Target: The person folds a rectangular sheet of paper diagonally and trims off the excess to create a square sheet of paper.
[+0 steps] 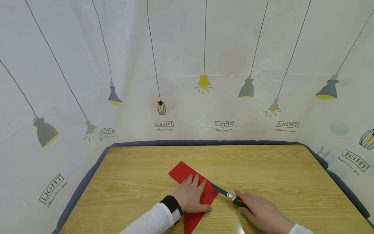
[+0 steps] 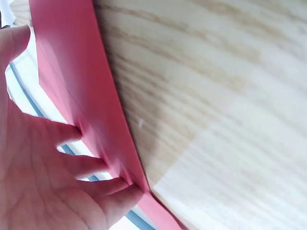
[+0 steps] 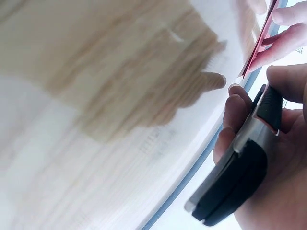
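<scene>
A folded sheet of red paper (image 1: 178, 171) lies bent at an angle on the wooden table; its fold edge shows in the left wrist view. My left hand (image 1: 191, 196) rests on the paper with fingers spread, the thumb near its right edge. In my right hand (image 1: 261, 209) I grip a utility knife (image 1: 219, 189) with a long dark blade, a silver collar and a black and orange handle. The blade's tip meets the paper's right corner; whether it lies under or inside the fold, I cannot tell. The right wrist view shows the knife's black and grey handle (image 3: 235, 182).
The wooden table (image 1: 131, 182) has a dark padded border (image 1: 175, 142) along its back and sides. Behind it hangs a pale curtain (image 1: 181, 48) printed with lamps. A black band (image 1: 171, 204) circles my left wrist over a white sleeve.
</scene>
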Available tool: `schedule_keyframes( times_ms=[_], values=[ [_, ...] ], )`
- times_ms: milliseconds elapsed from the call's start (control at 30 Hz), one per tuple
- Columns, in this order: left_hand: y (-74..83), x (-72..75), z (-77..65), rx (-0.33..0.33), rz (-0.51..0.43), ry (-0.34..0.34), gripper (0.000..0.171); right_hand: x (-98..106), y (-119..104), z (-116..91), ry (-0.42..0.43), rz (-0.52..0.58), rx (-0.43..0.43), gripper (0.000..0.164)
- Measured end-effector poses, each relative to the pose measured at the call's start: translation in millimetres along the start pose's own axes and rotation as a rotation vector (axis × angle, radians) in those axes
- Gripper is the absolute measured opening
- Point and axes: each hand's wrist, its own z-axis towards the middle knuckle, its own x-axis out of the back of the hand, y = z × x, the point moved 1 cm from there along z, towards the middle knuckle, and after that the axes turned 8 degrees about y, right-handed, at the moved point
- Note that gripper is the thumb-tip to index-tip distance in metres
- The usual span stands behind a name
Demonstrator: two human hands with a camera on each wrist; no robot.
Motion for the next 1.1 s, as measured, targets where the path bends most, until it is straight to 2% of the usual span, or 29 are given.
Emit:
schedule_keyframes(
  times_ms=[267,467,667,867,967,1100],
  values=[
    [-3.4,-7.2,1.9,-0.048,0.013,0.057,0.093,-1.1,0.3,-0.9,0.007,-0.002,-0.004,0.059],
    [1.0,-2.7,2.0,-0.08,0.041,0.051,0.086,-1.6,1.2,-1.2,0.026,0.0,0.012,0.06],
    [6.0,1.7,3.1,-0.074,0.045,0.065,0.081,-2.9,2.8,-1.4,0.028,-0.004,0.022,0.06],
    [4.1,-0.3,5.1,-0.078,0.039,0.073,0.073,-1.8,3.3,-3.1,0.037,0.006,0.02,0.06],
    [0.7,-2.1,6.6,-0.088,0.047,0.097,0.067,-1.6,3.5,-3.8,0.048,0.003,0.031,0.06],
    [-3.6,-2.7,7.3,-0.114,0.108,0.141,0.056,-1.7,2.7,-4.3,0.057,-0.001,0.032,0.058]
  ],
)
